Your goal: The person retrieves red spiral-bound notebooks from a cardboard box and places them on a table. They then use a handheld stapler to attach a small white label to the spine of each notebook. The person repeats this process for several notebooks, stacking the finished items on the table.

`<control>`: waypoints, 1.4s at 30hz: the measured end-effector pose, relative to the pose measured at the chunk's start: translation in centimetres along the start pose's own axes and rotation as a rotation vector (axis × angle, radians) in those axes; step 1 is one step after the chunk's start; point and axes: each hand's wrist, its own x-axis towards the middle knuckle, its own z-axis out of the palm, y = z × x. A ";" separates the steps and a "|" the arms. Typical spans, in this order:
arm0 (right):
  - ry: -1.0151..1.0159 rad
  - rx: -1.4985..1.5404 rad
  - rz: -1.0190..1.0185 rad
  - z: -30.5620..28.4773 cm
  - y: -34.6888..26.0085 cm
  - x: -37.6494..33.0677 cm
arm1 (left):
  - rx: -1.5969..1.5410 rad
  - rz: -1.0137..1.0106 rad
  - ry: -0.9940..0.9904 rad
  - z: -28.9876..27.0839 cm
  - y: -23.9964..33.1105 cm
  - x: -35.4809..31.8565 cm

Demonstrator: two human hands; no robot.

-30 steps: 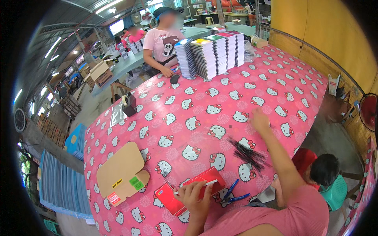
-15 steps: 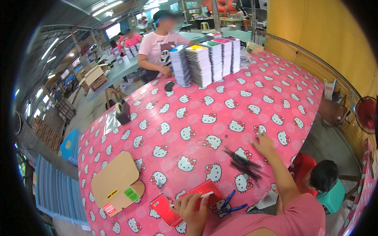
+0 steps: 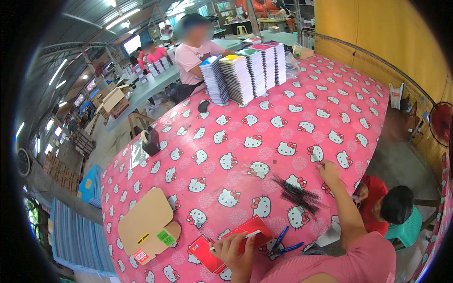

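My left hand (image 3: 234,253) rests on a red notebook (image 3: 222,241) lying near the table's front edge, fingers curled over its middle beside a white strip. My right hand (image 3: 329,170) is stretched out to the right on the pink cartoon-cat tablecloth (image 3: 245,137), just past a loose pile of black spiral binding combs (image 3: 298,195); whether its fingers pinch anything cannot be made out. Blue-handled scissors (image 3: 283,243) lie between my arms.
A brown cardboard piece (image 3: 145,224) with stickers lies front left. A black tape dispenser (image 3: 151,141) stands on the left side. Stacks of notebooks (image 3: 245,73) line the far end, where a person in a pink shirt (image 3: 196,54) works. A person in red (image 3: 382,207) sits low at right.
My right hand has drawn back from the table's middle toward the binding combs, while the view swung closer to the table. The left hand stays on the red notebook.
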 end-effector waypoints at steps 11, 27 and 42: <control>0.204 0.432 -0.093 -5.9 0.0 1.0 | -0.011 -0.016 0.007 -0.1 0.3 -0.5; -0.360 -0.181 -0.372 2.5 -7.4 -0.5 | 0.010 0.029 0.055 0.8 0.0 -0.3; -0.334 0.705 -0.709 -5.9 -16.6 -10.3 | 0.015 -0.016 0.072 1.0 -0.1 0.0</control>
